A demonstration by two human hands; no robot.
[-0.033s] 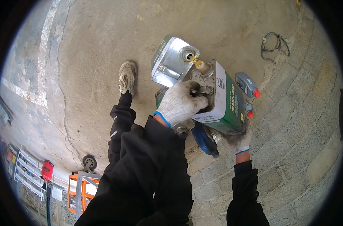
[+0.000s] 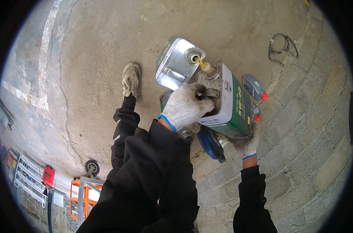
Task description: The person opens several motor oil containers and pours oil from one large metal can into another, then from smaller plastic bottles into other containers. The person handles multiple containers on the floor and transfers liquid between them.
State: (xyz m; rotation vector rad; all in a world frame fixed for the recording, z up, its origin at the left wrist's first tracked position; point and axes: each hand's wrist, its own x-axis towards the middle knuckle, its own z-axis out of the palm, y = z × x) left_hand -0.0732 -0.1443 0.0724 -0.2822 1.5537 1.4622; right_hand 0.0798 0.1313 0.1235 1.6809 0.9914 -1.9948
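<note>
My left hand [image 2: 186, 105], in a white knit glove with a blue cuff, is closed round the top handle of a green and white motor oil can [image 2: 235, 105]. The can is tilted. My right hand [image 2: 247, 145], also gloved, holds its bottom edge, with the fingers partly hidden by the can. From the can's pale spout [image 2: 210, 70], amber oil [image 2: 199, 62] runs into the round mouth of a second can [image 2: 170, 66], which has a bare metal top. This second can stands on the floor and no hand touches it.
Grey bottles with red caps [image 2: 256, 87] lie right of the tilted can. Below it are a dark blue bottle [image 2: 210, 143] and another metal can [image 2: 189, 131]. A grey cable [image 2: 284, 46] lies near the block wall [image 2: 293, 116]. An orange frame [image 2: 75, 194] stands lower left.
</note>
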